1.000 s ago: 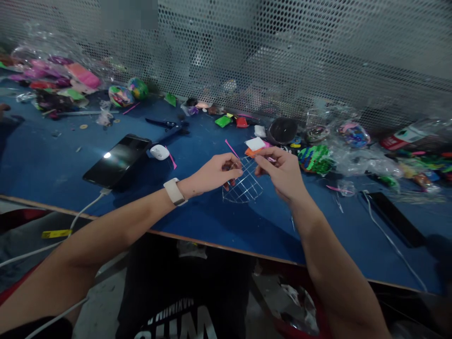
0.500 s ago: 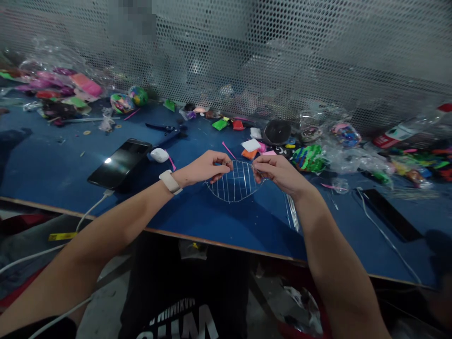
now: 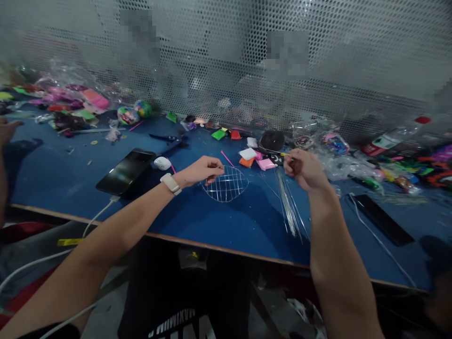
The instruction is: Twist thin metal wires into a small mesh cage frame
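Observation:
My left hand (image 3: 209, 169) pinches the upper left rim of a leaf-shaped wire mesh frame (image 3: 228, 186), its thin silvery wires crossing in a grid. The frame is tilted just above the blue table. Apart from it, to the right, my right hand (image 3: 303, 168) is closed with its fingers curled in. A thin pale wire (image 3: 273, 151) appears to stick out leftward from its fingertips. Just below and left of that hand, a bundle of straight loose wires (image 3: 290, 212) lies on the table.
Black-handled pliers (image 3: 171, 140), a black phone (image 3: 125, 172) and a white mouse-shaped object (image 3: 162, 163) lie left. Small coloured packets (image 3: 247, 154) and a black bowl (image 3: 271, 140) sit behind. Right are a bottle (image 3: 395, 136) and another phone (image 3: 383, 219). Another person's hand (image 3: 7, 132) shows far left.
My right hand has let go of the mesh frame and moved right, over the wire bundle. My left hand still holds the frame. The view has shifted slightly.

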